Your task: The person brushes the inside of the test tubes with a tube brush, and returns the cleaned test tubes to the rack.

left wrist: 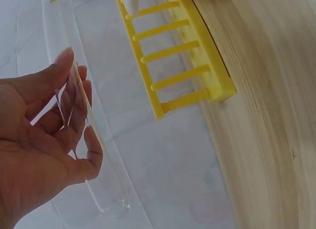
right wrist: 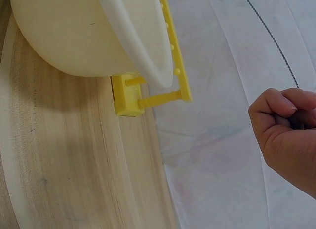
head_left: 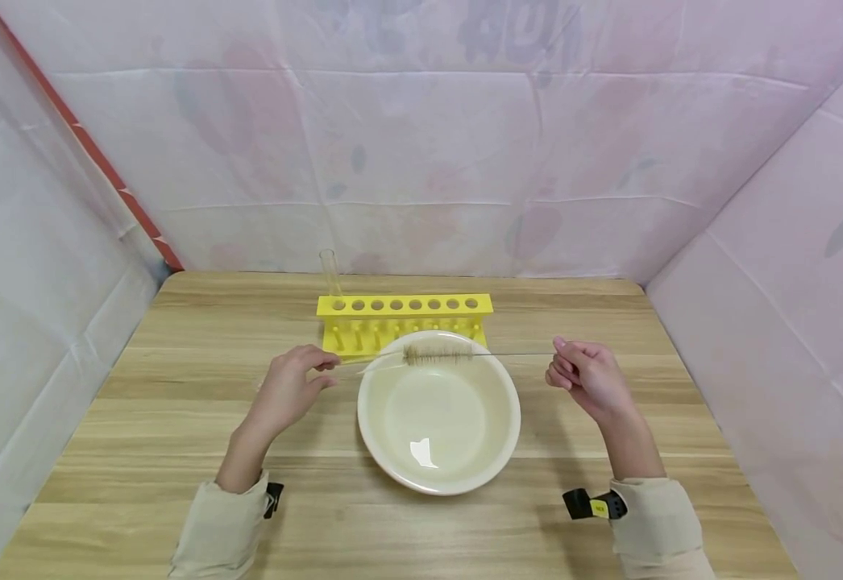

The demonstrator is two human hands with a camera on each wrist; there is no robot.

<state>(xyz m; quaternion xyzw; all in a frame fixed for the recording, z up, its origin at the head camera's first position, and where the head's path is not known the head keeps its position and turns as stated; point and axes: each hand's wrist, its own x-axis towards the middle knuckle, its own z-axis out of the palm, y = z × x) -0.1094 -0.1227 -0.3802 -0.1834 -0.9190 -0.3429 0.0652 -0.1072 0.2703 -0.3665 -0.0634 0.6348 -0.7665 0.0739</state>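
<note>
My left hand (head_left: 294,387) pinches a clear glass test tube (left wrist: 103,174) between thumb and fingers, its rounded end pointing away to the left. Across the far side of a cream basin (head_left: 367,411) runs a test tube brush, its brown bristles (head_left: 438,354) over the basin and their left end right by the tube's mouth. On the other side, my right hand (head_left: 588,374) grips the far end of the brush's thin twisted wire (right wrist: 276,44) with curled fingers. A bright reflection shows inside the basin.
Behind the basin stands a yellow test tube rack (head_left: 405,312) with a row of holes and pegs, partly covered by the basin's rim. Another glass tube (head_left: 330,270) stands upright in its leftmost hole. Pale printed sheets (head_left: 421,161) enclose the wooden table (head_left: 363,532) at the back and sides.
</note>
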